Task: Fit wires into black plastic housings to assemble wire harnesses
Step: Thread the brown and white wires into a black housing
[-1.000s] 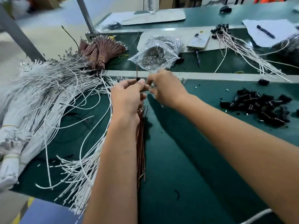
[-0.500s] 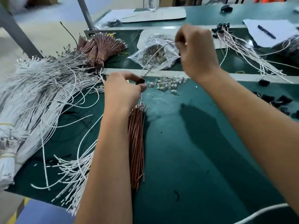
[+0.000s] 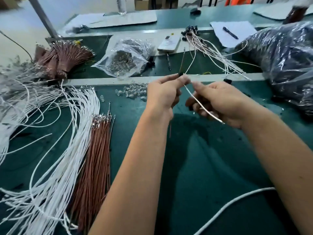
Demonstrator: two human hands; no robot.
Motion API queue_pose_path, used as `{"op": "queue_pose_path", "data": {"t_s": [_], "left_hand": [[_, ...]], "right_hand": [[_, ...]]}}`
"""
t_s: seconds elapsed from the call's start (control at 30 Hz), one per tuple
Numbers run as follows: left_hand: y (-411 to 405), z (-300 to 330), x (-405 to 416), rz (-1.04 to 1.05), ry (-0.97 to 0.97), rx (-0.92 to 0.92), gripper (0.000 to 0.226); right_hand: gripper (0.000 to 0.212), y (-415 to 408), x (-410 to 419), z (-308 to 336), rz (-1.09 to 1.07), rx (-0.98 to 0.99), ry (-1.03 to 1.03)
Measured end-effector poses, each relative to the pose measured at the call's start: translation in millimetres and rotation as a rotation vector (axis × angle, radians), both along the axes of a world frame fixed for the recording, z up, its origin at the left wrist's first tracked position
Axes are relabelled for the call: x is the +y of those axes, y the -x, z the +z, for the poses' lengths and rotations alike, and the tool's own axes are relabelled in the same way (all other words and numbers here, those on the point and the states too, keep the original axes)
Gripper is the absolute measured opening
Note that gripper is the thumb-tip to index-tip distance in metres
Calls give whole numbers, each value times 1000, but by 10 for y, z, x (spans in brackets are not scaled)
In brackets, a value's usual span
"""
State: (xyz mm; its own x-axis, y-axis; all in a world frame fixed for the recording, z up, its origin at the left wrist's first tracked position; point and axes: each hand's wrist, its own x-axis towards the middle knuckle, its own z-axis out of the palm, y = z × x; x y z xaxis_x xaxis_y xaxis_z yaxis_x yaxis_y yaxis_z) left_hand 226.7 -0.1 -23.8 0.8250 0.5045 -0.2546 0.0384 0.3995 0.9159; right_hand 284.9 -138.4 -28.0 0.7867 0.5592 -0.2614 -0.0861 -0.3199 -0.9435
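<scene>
Two hands are shown above a green bench [image 3: 211,167]. The left hand [image 3: 162,95] is curled, its thumb and forefinger pinching one black housing [image 3: 180,74], from which a brown wire [image 3: 182,60] rises toward 12 o'clock. The right hand [image 3: 218,102] lies at 3 o'clock of the left, fingers curled, pinching one white wire [image 3: 203,106] that runs from the left fingertips down toward 5 o'clock. Two brown bundles are seen: one flat [image 3: 94,150] at 8 o'clock of the hands, one fanned [image 3: 62,56] at 10 o'clock. A white-wire heap [image 3: 50,133] is spread at 9 o'clock. One clear bag [image 3: 125,58] lies at 11 o'clock, finished harnesses [image 3: 211,48] at 1 o'clock, a dark bag [image 3: 284,65] at 2 o'clock. Half a second earlier the right hand was raised toward 12 o'clock; it has been lowered beside the left.
</scene>
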Motion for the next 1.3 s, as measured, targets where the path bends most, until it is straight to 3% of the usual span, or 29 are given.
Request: {"op": "queue_pose_path", "data": {"t_s": [0.2, 0.4, 0.53, 0.77, 0.9, 1.3], "left_hand": [[-20, -240, -111, 0, -40, 35, 10], [181, -396, 89, -66, -91, -38, 15], [279, -419, 145, -173, -130, -87, 14], [269, -397, 83, -227, -327, -21, 16], [263, -400, 66, -257, -386, -21, 19], [258, -379, 46, -276, -412, -16, 23]], "right_hand": [[29, 138, -258, -202, 151, 148, -164], [22, 84, -274, -283, -56, 147, -440], [5, 82, -246, -303, -194, 55, -642], [13, 62, -246, -287, -406, -239, -693], [12, 65, -228, -311, -410, -342, -688], [11, 104, -202, -326, -384, -429, -661]]}}
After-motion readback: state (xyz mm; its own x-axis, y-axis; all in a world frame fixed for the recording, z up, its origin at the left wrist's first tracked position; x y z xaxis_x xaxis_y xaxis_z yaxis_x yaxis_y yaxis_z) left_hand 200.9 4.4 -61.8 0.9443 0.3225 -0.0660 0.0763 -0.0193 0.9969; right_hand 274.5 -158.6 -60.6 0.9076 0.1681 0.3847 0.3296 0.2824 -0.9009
